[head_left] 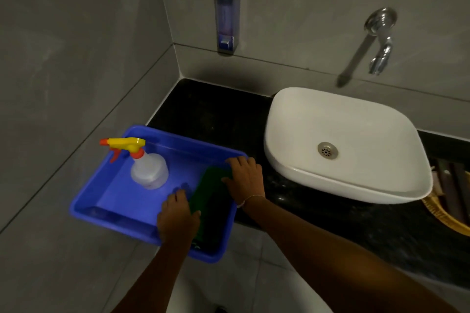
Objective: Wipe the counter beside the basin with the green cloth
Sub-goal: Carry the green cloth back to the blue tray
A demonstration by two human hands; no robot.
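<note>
A folded green cloth [208, 193] lies along the right side of a blue plastic tub [106, 195] that sits at the left end of the black counter [216, 114]. My left hand [176, 216] rests on the cloth's near left edge, fingers spread. My right hand [244, 178] lies over the tub's right rim, its fingers touching the cloth's far end. Whether either hand grips the cloth cannot be told. The white basin [343, 145] stands on the counter to the right of the tub.
A clear spray bottle [147, 168] with a yellow and orange trigger stands in the tub's left half. A soap dispenser [226, 15] and a chrome tap [381, 40] hang on the grey tiled wall. A woven basket [447, 208] sits at the right edge.
</note>
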